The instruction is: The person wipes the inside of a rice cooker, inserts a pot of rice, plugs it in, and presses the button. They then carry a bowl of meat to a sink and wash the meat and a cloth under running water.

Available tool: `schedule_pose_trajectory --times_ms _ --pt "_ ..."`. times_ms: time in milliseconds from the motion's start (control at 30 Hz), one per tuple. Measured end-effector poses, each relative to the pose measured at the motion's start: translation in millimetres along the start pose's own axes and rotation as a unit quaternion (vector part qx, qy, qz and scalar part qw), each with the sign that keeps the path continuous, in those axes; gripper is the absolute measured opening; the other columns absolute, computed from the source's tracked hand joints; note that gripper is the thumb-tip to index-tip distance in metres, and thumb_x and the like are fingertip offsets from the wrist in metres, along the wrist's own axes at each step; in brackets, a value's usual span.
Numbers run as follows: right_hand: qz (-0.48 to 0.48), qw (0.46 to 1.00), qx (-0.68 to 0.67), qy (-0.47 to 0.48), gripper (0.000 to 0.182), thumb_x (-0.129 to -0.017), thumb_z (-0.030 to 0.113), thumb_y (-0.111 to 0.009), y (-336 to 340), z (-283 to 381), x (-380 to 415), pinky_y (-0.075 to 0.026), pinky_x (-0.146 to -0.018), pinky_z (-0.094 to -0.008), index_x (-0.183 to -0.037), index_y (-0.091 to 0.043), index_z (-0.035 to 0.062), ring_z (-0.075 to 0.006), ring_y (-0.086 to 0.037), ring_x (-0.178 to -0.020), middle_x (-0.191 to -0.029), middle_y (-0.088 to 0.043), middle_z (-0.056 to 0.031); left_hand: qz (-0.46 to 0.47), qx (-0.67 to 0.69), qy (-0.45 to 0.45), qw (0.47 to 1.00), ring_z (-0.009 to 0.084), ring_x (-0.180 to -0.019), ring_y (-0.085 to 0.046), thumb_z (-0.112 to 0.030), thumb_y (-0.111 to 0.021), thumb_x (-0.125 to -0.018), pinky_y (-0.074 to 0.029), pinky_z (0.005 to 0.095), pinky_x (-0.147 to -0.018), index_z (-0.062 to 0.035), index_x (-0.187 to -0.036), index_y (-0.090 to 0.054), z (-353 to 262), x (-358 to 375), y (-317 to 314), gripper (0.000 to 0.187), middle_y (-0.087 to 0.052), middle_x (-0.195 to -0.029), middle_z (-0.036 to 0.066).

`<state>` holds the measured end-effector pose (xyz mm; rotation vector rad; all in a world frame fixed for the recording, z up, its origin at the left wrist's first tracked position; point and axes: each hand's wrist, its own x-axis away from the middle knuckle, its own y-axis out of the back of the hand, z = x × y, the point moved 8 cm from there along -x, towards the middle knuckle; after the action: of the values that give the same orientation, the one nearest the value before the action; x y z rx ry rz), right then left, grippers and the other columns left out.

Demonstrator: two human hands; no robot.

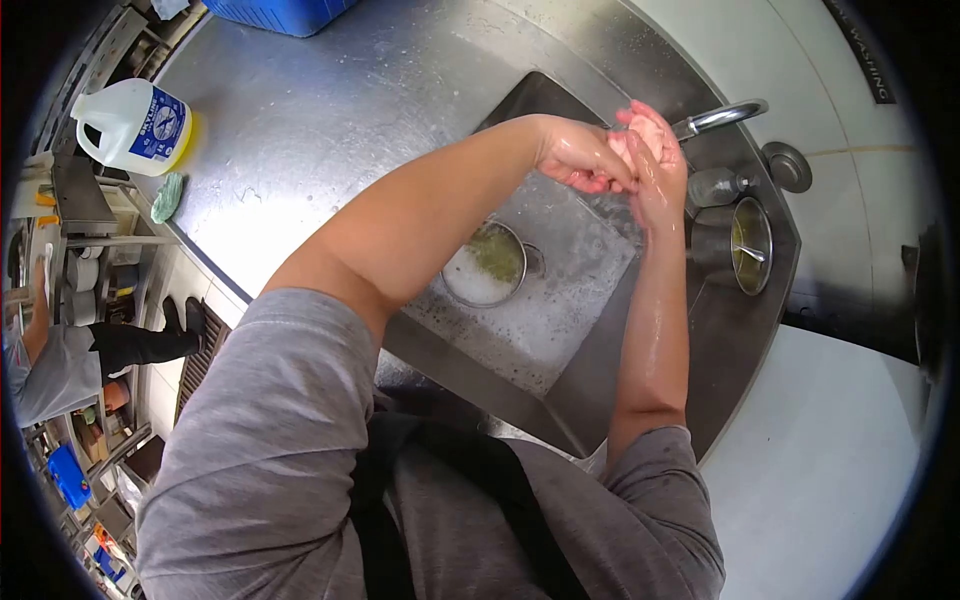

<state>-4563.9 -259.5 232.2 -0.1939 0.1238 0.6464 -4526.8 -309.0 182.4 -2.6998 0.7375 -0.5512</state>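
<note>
Both bare hands are wet and clasped against each other beside the chrome faucet (727, 115), over the sink (590, 290). My left hand (583, 152) comes in from the left with its fingers bent, its fingertips against my right hand. My right hand (658, 178) has its fingers curled and pressed to the left one. No object shows between them, though the contact area is partly hidden. Below my left forearm, a round metal pot (485, 265) with foamy, yellowish-green contents stands in the sink, which holds cloudy, sudsy water.
Right of the sink are a clear glass container (715, 187) and a metal container (752, 245) with a spoon. A jug of yellow liquid (140, 128), a green scrubber (168, 198) and a blue crate (280, 12) sit on the counter. Another person (65, 370) stands far left.
</note>
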Motion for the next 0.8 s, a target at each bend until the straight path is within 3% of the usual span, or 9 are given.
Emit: schedule_pose_trajectory --times_ms 133,200,233,333,567,633,667,733,800 --pt "-0.033 0.999 0.007 -0.019 0.023 -0.093 0.013 -0.054 19 -15 2 -0.043 -0.061 -0.0187 -0.111 -0.057 -0.0014 -0.0058 -0.05 -0.07 -0.082 -0.055 -0.0006 -0.041 -0.155 0.052 0.986 0.0054 -0.058 -0.05 -0.024 -0.062 -0.084 -0.041 0.0214 -0.052 -0.01 -0.08 -0.059 11 -15 -2 0.015 -0.055 -0.07 0.0" --pt "-0.071 0.994 0.045 -0.065 0.021 -0.095 0.017 -0.052 33 -29 -1 -0.037 -0.055 -0.0183 -0.101 -0.06 -0.0008 -0.0044 -0.045 -0.061 -0.074 -0.053 0.0015 -0.089 -0.36 0.056 0.927 0.0165 -0.066 -0.059 -0.022 -0.058 -0.084 -0.048 0.0298 -0.06 -0.003 -0.085 -0.061 16 -28 1 0.02 -0.061 -0.074 0.008" --pt "-0.071 0.994 0.045 -0.064 0.021 -0.095 0.017 -0.052 33 -34 -4 -0.037 -0.055 -0.0183 -0.101 -0.06 -0.0008 -0.0044 -0.045 -0.061 -0.074 -0.053 0.0015 -0.109 -0.472 -0.056 0.873 0.0313 -0.075 -0.063 -0.02 -0.055 -0.083 -0.049 0.0382 -0.067 0.0021 -0.093 -0.061 8 -35 -7 0.025 -0.065 -0.084 0.016" --pt "-0.171 0.975 0.129 -0.056 0.024 -0.096 0.022 -0.051 48 -40 -7 -0.033 -0.05 -0.0194 -0.088 -0.06 0.0012 -0.0041 -0.041 -0.057 -0.066 -0.048 0.0034 -0.162 -0.515 -0.102 0.836 0.041 -0.085 -0.061 -0.021 -0.055 -0.083 -0.049 0.0436 -0.076 0.003 -0.099 -0.06 17 -41 -9 0.029 -0.065 -0.096 0.02" --pt "-0.174 0.968 0.173 -0.052 0.036 -0.097 0.033 -0.047 42 -31 -15 -0.032 -0.05 -0.0226 -0.075 -0.053 0.0046 -0.0068 -0.041 -0.058 -0.063 -0.044 0.0028 -0.352 -0.455 -0.052 0.816 0.0358 -0.085 -0.063 -0.021 -0.056 -0.081 -0.05 0.045 -0.077 0.0017 -0.099 -0.059 12 -9 0 0.029 -0.065 -0.097 0.018" --pt "-0.181 0.971 0.152 -0.031 0.038 -0.097 0.034 -0.046 43 -21 -14 -0.034 -0.051 -0.0235 -0.075 -0.052 0.0039 -0.0075 -0.042 -0.058 -0.065 -0.046 0.0018 -0.3 -0.108 -0.062 0.946 0.0288 -0.08 -0.062 -0.022 -0.056 -0.083 -0.051 0.0447 -0.073 -0.0012 -0.101 -0.058 21 -6 2 0.028 -0.065 -0.094 0.012" --pt "-0.167 0.972 0.164 0.023 0.036 -0.097 0.032 -0.047 45 -14 -14 -0.037 -0.055 -0.0237 -0.079 -0.053 0.0022 -0.0085 -0.045 -0.061 -0.07 -0.049 -0.0005 -0.301 -0.112 -0.064 0.945 0.0288 -0.08 -0.062 -0.022 -0.056 -0.083 -0.051 0.0447 -0.073 -0.0012 -0.101 -0.058 16 -5 5 0.028 -0.065 -0.094 0.012" --pt "-0.15 0.97 0.175 0.079 0.034 -0.097 0.031 -0.048 33 -1 -8 -0.041 -0.058 -0.0238 -0.083 -0.054 0.0005 -0.0094 -0.049 -0.064 -0.074 -0.053 -0.0027 -0.15 0.307 -0.107 0.934 0.0226 -0.074 -0.058 -0.026 -0.052 -0.088 -0.05 0.0403 -0.07 -0.0015 -0.103 -0.056 17 -15 -1 0.029 -0.061 -0.091 0.007" --pt "-0.18 0.953 0.196 0.142 0.03 -0.097 0.029 -0.047 11 7 9 -0.043 -0.07 -0.0249 -0.086 -0.054 0.0014 -0.0115 -0.052 -0.076 -0.084 -0.055 -0.0047 -0.13 0.414 -0.134 0.891 0.021 -0.072 -0.055 -0.027 -0.046 -0.092 -0.048 0.0368 -0.07 -0.0029 -0.101 -0.052 4 -24 4 0.026 -0.058 -0.085 0.008"
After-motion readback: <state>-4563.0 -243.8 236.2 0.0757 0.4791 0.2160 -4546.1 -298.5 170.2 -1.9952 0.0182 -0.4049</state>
